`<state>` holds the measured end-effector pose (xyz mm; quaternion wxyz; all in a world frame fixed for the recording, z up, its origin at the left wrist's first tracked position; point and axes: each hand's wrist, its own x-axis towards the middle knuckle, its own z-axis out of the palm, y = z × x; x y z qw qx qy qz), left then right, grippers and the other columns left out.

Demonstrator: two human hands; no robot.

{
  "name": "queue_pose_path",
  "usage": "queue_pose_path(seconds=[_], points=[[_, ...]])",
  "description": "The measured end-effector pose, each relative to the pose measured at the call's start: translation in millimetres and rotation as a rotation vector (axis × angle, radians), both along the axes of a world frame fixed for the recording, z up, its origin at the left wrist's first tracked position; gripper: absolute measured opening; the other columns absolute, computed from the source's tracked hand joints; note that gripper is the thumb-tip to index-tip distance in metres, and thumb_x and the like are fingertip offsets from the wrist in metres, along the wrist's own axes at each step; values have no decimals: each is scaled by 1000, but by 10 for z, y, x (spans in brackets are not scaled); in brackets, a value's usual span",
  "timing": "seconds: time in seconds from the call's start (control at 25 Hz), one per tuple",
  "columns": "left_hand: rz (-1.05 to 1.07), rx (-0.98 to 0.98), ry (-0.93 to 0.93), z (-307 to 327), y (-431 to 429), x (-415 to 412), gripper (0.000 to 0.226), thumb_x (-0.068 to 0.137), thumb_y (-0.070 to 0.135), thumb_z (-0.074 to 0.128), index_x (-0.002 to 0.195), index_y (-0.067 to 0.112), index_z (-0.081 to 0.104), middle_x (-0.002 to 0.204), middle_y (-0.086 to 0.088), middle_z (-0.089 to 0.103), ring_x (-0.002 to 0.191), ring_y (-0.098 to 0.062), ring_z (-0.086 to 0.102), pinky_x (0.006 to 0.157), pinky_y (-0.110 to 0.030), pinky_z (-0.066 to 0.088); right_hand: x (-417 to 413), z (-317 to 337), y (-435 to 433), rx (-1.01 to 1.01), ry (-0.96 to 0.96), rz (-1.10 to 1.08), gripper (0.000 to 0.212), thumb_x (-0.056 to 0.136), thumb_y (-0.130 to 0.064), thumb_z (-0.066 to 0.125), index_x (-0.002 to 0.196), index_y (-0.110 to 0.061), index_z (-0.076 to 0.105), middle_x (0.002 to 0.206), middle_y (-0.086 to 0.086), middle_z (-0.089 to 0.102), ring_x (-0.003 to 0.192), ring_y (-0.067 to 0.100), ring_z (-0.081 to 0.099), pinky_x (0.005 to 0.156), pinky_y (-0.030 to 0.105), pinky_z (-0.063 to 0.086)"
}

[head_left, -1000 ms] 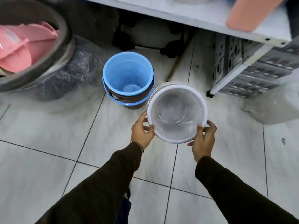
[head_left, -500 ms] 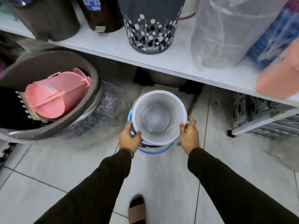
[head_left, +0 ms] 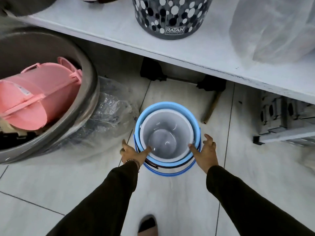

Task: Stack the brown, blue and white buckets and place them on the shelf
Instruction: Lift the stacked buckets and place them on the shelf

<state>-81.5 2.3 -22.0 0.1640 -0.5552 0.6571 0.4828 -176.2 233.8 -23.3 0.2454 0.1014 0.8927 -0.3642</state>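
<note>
On the tiled floor below the shelf (head_left: 119, 36), the white bucket (head_left: 163, 123) sits nested inside the blue bucket (head_left: 170, 105). Only a dark sliver of the brown bucket (head_left: 153, 163) shows under the blue rim, with the blue handle (head_left: 170, 174) hanging down in front. My left hand (head_left: 133, 152) is at the stack's left side, fingers spread, thumb at the white rim. My right hand (head_left: 204, 150) mirrors it on the right, fingers apart, thumb touching the rim. Neither hand grips anything.
A dotted grey bin (head_left: 170, 17) and a plastic-wrapped item (head_left: 272, 28) stand on the shelf. A big grey tub (head_left: 88, 92) holding a pink bucket (head_left: 34, 94) is at the left. Grey crates (head_left: 286, 120) and a stick (head_left: 212, 108) lie under the shelf. My foot (head_left: 147, 225) is near.
The white bucket was carried left over the blue one and lowered into it. Both hands have let go of its rim and opened.
</note>
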Motion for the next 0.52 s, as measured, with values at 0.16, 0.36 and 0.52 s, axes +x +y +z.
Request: queue_pose_path(seconds=[0.16,0.36,0.52], points=[[247,727,-194,-225,55,23,99,69,58,74,147,12,33,151,-19,38,141,-42,33,111,-61,28,-197,-164,-95,-181,-271,-155,66,86,-37,73,139,-19,38,127,8,62,106,27,64,95,47,54],[503,542,116,-389,272,130,56,71,21,79,118,-3,60,91,-20,67,85,-36,67,90,-54,56,-265,-200,-126,-133,-381,-157,57,84,-22,73,130,-20,39,117,11,61,101,34,65,75,48,59],[540,344,188,-236,291,250,48,67,9,79,109,-1,58,97,-23,69,85,-41,70,77,-55,60,3,-146,-131,-174,-310,-198,48,83,-20,73,120,-21,43,107,7,59,94,32,67,62,42,62]])
